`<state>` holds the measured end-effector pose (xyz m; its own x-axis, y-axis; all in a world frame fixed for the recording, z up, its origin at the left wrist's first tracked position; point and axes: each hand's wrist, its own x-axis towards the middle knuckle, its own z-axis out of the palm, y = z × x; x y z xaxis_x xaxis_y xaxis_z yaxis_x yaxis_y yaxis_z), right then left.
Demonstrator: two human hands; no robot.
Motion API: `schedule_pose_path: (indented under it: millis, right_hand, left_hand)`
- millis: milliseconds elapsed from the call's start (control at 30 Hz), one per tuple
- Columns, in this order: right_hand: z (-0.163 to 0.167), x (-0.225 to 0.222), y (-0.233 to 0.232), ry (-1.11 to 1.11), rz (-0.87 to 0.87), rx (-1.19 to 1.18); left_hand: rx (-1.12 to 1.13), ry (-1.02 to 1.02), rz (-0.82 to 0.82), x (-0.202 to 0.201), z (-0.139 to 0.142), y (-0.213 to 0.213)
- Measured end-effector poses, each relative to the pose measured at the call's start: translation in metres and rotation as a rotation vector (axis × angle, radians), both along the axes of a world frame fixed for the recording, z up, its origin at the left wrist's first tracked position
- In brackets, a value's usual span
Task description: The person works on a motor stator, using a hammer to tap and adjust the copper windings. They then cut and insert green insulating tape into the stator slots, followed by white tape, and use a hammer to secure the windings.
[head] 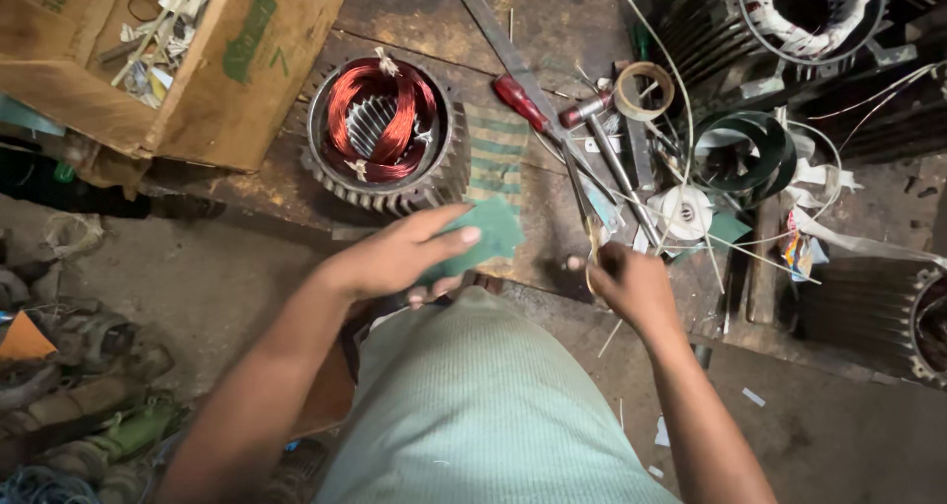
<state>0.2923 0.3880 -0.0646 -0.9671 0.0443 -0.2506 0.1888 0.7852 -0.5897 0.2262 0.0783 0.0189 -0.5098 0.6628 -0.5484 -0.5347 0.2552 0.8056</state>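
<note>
My left hand (400, 257) holds a piece of green insulating sheet (488, 236) between thumb and fingers, just in front of the workbench edge. My right hand (626, 282) is closed around the handles of a pair of scissors (592, 238), whose blades point away over the bench. Behind the left hand sits a finned motor stator (380, 134) with red copper windings. A striped green sheet (496, 149) lies beside it.
A cardboard box (168, 55) of scraps stands at the back left. A red-handled screwdriver (520, 102), a metal ruler (498, 36), a tape roll (643, 90), a green coil (755, 149) and white wires clutter the right. More finned housings (789, 21) stand at the right.
</note>
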Motion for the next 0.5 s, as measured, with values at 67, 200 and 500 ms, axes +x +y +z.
schedule_pose_path:
  millis: [67, 200, 500]
  right_hand:
    - [0.003, -0.017, -0.009, 0.099, 0.062, 0.325]
    - [0.006, -0.039, -0.03, 0.178, 0.045, 0.549]
    - [-0.035, -0.082, -0.169, 0.437, 0.203, 0.377]
  left_hand:
    - [0.004, 0.043, 0.041, 0.008, -0.003, -0.021]
    - [0.058, -0.007, 0.225, 0.024, -0.013, -0.069]
    - [0.024, -0.164, 0.425, 0.041, -0.051, -0.137]
